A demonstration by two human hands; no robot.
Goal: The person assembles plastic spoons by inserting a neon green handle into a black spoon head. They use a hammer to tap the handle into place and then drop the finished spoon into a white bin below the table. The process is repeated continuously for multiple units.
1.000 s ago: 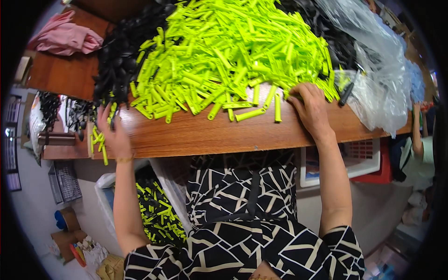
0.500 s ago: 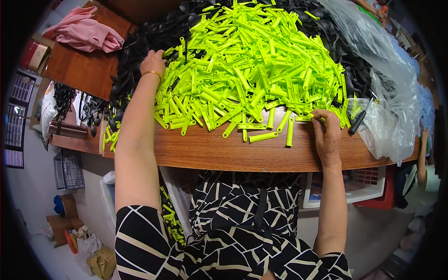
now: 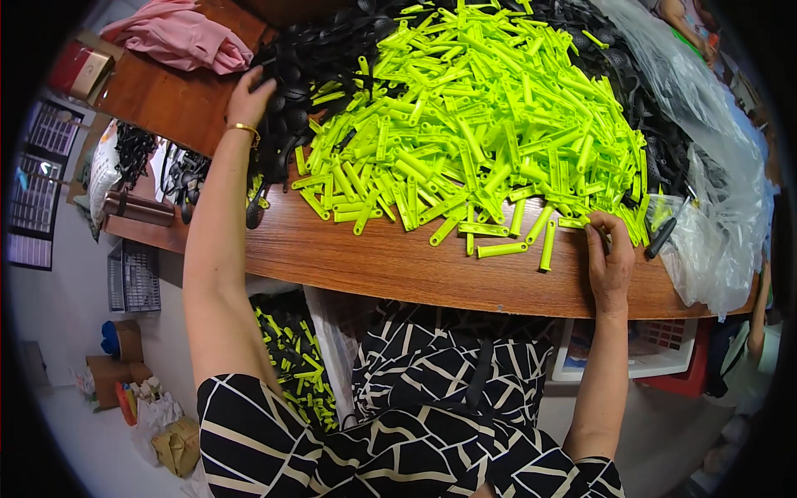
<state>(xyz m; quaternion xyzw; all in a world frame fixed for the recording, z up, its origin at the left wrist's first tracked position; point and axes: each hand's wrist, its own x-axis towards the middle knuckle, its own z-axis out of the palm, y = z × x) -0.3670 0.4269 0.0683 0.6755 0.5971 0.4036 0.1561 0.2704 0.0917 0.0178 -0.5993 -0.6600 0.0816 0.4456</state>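
Observation:
A big heap of bright yellow-green plastic handle-like strips [image 3: 498, 124] covers the tabletop. Along its left and far sides lie black plastic pieces [image 3: 292, 112], some with rounded, spoon-like ends. My left hand [image 3: 247, 101], a gold bangle at its wrist, reaches to the black pieces at the heap's left edge; its fingers are apart with nothing seen in them. At the right, my right hand [image 3: 612, 256] rests near the table's front edge, thumb and fingers curled together beside a yellow-green strip [image 3: 571, 222]. Whatever is between those fingers is hidden.
A black-handled tool [image 3: 660, 238] lies beside clear plastic sheeting [image 3: 714, 249] on the right. Pink cloth [image 3: 178, 37] sits on a wooden surface at upper left. Below the table's edge stand a container of yellow-green and black pieces [image 3: 303, 373] and a white crate [image 3: 677, 353].
My left hand has moved left, from the yellow-green heap's edge to the black pieces. The whole view has shifted, showing more of the container below. My right hand stays beside the same strip.

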